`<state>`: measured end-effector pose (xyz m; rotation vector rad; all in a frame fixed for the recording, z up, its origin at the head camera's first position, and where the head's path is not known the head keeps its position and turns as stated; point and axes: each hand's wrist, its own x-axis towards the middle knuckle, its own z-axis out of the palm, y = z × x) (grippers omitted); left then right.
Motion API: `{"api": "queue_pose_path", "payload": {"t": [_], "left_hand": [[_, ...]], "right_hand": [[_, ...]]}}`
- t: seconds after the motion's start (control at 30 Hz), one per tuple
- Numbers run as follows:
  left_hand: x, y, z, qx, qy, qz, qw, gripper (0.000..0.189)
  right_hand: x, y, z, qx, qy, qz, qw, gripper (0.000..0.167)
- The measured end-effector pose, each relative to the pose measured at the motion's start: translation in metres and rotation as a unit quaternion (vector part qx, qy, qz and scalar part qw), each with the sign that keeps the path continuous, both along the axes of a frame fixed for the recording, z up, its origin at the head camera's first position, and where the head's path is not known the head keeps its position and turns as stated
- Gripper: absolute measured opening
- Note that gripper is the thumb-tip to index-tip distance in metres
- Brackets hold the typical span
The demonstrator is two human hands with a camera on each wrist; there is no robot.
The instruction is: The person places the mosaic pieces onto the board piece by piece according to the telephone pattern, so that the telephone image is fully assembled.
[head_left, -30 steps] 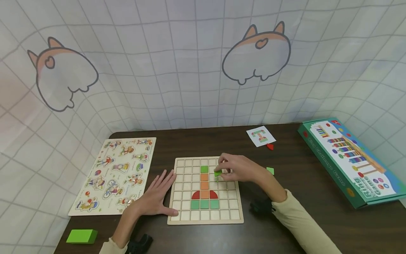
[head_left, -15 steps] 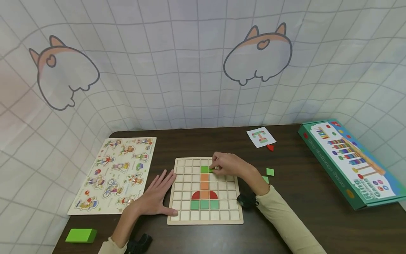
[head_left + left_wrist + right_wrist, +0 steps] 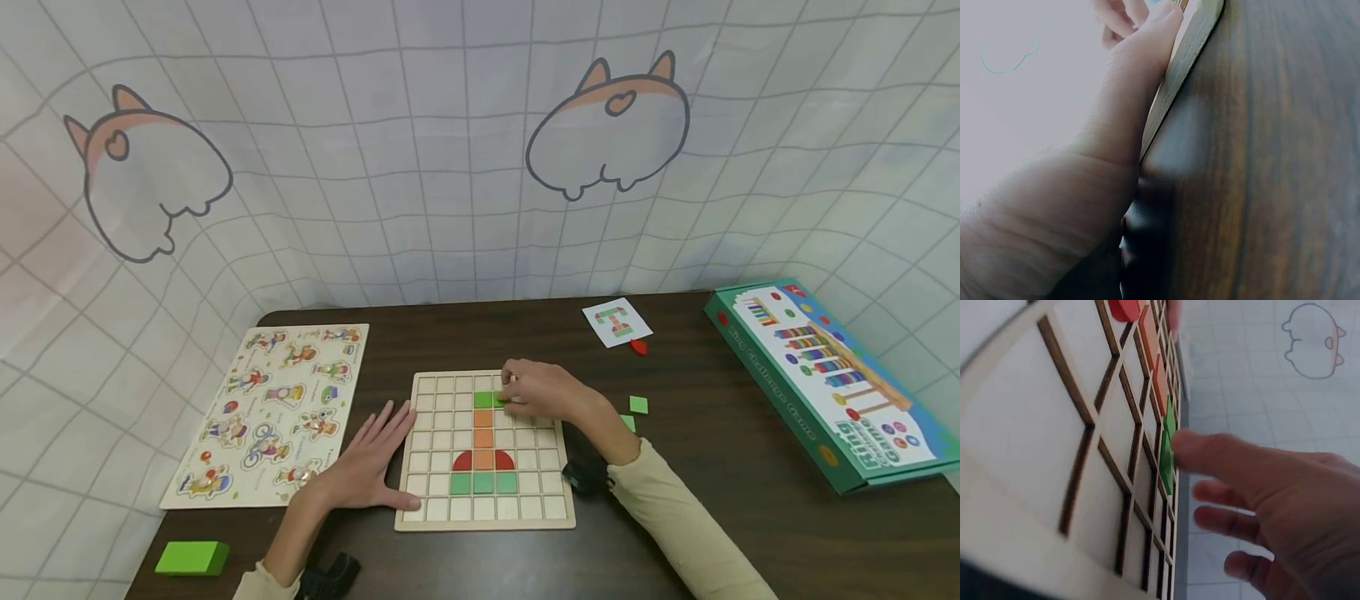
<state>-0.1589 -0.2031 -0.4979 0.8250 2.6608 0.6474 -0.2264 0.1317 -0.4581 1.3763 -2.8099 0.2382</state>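
Green square (image 3: 1166, 465) lies in the gridded board (image 3: 483, 526), touching one fingertip of the right hand (image 3: 545, 390), whose fingers stand apart.

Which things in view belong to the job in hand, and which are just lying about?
Likely part of the job: grid board, green tiles, orange tiles, red pieces, picture card.

Apparently just lying about: animal board, green block, game box.

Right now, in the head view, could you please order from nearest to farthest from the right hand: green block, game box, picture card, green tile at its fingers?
1. Green tile: at the right hand.
2. Picture card: farther back, rightward.
3. Game box: far right.
4. Green block: front left.
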Motion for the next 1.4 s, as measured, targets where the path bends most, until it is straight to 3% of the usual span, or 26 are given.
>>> {"api": "queue_pose_path", "payload": {"t": [0.13,0.27,0.5,0.6,0.7,0.93,1.07,1.23,1.4], "left_hand": [[0.000,0.000,0.001,0.003,0.001,-0.001,1.0000,0.122],[0.001,0.000,0.001,0.005,0.002,-0.003,1.0000,0.122],[-0.001,0.000,-0.001,0.006,0.007,-0.009,0.9999,0.122],[-0.001,0.000,-0.001,0.005,0.001,-0.008,1.0000,0.122],[-0.001,0.000,0.000,0.005,-0.001,-0.005,1.0000,0.122],[-0.001,0.000,0.000,0.001,-0.001,0.000,1.0000,0.123],[0.000,0.001,-0.002,0.005,0.001,0.000,1.0000,0.122],[0.000,0.001,-0.002,0.009,0.004,-0.002,0.9999,0.122],[0.000,0.000,-0.002,0.010,0.007,-0.001,0.9999,0.122]], "right_hand": [[0.015,0.014,0.005,-0.038,-0.004,-0.018,0.9991,0.029],[0.041,0.048,0.006,-0.087,-0.023,-0.023,0.9957,0.040],[0.092,0.123,-0.010,-0.152,-0.060,-0.029,0.9861,0.038],[0.106,0.148,-0.014,-0.163,-0.074,-0.042,0.9830,0.036],[0.109,0.162,-0.015,-0.170,-0.085,-0.041,0.9810,0.035],[0.101,0.175,-0.013,-0.170,-0.147,-0.026,0.9740,0.021],[0.100,0.176,-0.013,-0.163,-0.176,-0.022,0.9705,0.023],[0.101,0.176,-0.016,-0.161,-0.184,-0.002,0.9697,0.027],[0.100,0.173,-0.016,-0.132,-0.192,-0.013,0.9723,0.027]]}}
